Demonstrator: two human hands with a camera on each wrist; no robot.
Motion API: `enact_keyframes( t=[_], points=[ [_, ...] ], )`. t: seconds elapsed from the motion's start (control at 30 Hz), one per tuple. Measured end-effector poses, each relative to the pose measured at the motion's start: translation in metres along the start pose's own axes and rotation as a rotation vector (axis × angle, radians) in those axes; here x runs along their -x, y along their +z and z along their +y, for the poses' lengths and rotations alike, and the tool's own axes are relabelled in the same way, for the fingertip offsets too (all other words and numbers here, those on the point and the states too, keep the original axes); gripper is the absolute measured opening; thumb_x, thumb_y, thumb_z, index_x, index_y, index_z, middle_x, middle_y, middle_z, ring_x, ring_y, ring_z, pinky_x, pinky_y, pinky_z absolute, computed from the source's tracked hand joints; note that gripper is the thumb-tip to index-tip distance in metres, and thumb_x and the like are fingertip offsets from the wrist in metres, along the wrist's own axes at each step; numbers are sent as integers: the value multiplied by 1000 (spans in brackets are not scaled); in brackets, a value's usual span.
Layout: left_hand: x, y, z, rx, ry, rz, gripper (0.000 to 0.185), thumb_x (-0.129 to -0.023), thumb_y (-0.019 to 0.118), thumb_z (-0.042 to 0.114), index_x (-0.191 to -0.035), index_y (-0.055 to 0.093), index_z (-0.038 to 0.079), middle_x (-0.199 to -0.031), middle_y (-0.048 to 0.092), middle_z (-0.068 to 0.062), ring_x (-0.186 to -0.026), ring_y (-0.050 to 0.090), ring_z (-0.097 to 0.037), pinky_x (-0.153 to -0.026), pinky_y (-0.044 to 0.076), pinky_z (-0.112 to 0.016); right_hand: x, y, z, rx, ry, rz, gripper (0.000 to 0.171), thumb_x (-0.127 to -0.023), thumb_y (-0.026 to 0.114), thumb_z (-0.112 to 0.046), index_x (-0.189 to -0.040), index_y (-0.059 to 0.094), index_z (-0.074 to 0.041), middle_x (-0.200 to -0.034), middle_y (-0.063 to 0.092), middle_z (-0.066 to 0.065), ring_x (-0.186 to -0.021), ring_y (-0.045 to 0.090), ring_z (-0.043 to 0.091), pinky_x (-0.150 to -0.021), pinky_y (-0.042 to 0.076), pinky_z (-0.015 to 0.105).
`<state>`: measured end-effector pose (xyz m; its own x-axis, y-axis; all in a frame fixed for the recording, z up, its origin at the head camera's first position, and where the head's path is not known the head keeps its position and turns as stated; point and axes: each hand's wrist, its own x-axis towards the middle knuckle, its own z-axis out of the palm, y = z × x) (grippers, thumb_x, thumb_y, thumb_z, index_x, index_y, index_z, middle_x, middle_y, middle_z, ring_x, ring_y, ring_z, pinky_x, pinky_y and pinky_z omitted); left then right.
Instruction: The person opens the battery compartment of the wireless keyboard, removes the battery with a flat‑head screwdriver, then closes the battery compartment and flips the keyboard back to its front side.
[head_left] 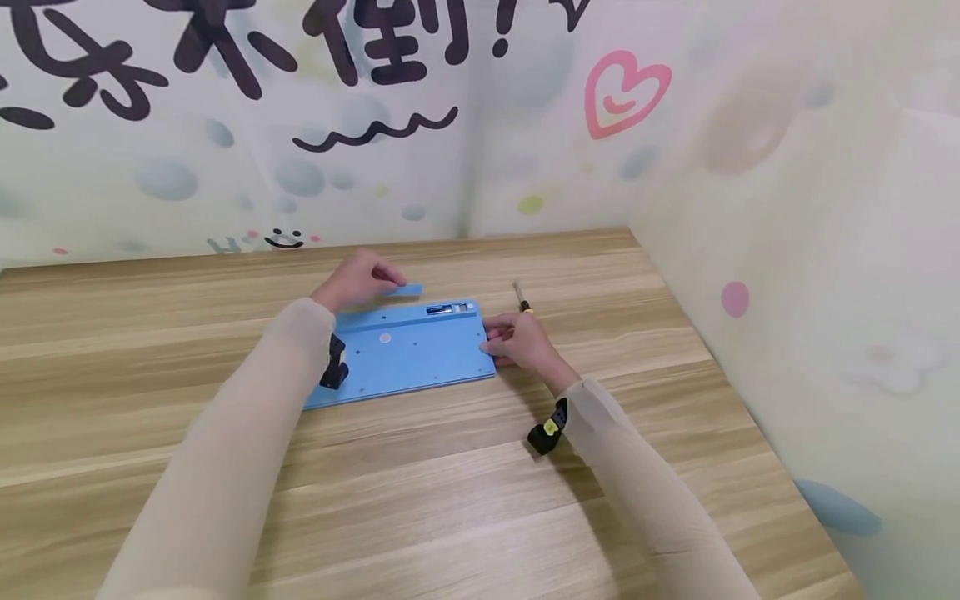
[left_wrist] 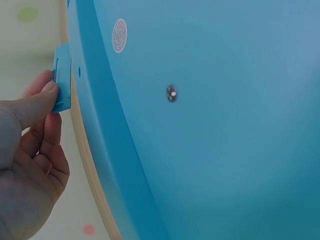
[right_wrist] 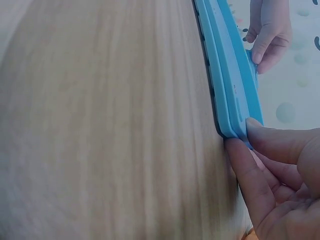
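A light-blue keyboard [head_left: 442, 354] lies face down, its underside with screws and a round white sticker [left_wrist: 119, 36] turned up. Along its far ridge, an uncovered battery compartment [head_left: 439, 310] shows a dark, battery-like piece inside. My left hand [head_left: 358, 279] pinches a small blue battery cover [left_wrist: 62, 80] between thumb and fingers, held just beyond the keyboard's far edge. At the right end, my right hand [head_left: 522, 340] grips the keyboard's corner, thumb on top and fingers beneath, as the right wrist view also shows. My left forearm hides the keyboard's left part.
A screwdriver [head_left: 522, 298] with a yellow-and-black handle lies beyond my right hand, its handle partly hidden by it. The wooden table [head_left: 420, 492] meets a printed wall [head_left: 465, 167] at the back and another on the right.
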<state>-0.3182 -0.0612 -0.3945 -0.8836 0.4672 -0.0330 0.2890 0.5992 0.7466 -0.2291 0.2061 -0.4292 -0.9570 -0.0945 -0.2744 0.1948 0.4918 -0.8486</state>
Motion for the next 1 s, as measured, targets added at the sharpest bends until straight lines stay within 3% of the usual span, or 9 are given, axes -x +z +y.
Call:
enact_keyframes(
  t=[1.0],
  points=[
    [-21,21,-6,-22,-42,37,18,-89,56,-5,-102,68,-5,-107,63,-21,-101,54,-33,-92,41,-45,-1,0,-1,29,-12,9,43,-80,70,-1,-122,59,0,-95,61,12,-84,60,21,-62,54,26]
  ],
)
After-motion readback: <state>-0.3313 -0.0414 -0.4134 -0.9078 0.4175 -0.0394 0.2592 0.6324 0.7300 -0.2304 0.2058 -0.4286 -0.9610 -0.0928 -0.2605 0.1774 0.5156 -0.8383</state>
